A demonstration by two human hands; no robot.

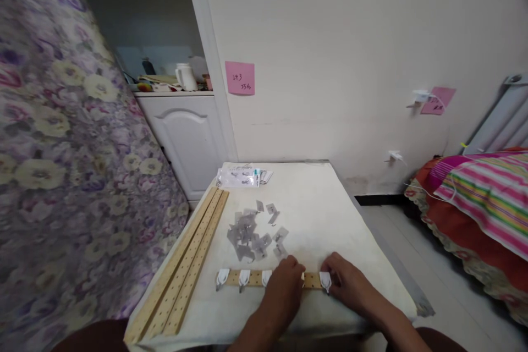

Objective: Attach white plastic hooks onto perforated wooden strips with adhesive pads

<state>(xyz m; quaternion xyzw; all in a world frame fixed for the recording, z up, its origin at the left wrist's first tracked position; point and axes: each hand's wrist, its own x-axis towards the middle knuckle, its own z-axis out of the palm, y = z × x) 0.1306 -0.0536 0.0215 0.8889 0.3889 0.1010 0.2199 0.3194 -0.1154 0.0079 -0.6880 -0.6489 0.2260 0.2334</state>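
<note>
A short perforated wooden strip [314, 280] lies crosswise near the front of the table. Several white hooks with metal prongs sit along it, among them a left-end hook [223, 276], a second hook [244, 277] and a partly covered hook [267, 277]. My left hand [287, 286] is closed over the strip right of centre, its fingers on a hook of which only a white sliver shows. At the strip's right end, my right hand [348, 283] has its thumb and fingers closed at the edge of a white hook [325, 279].
Behind the strip lies a loose pile of clear adhesive hooks [247, 231]. Long perforated wooden strips [193, 258] run along the table's left side. Clear packaging [239, 177] rests at the back. A floral curtain [82, 176] hangs left; a bed [482, 203] stands right.
</note>
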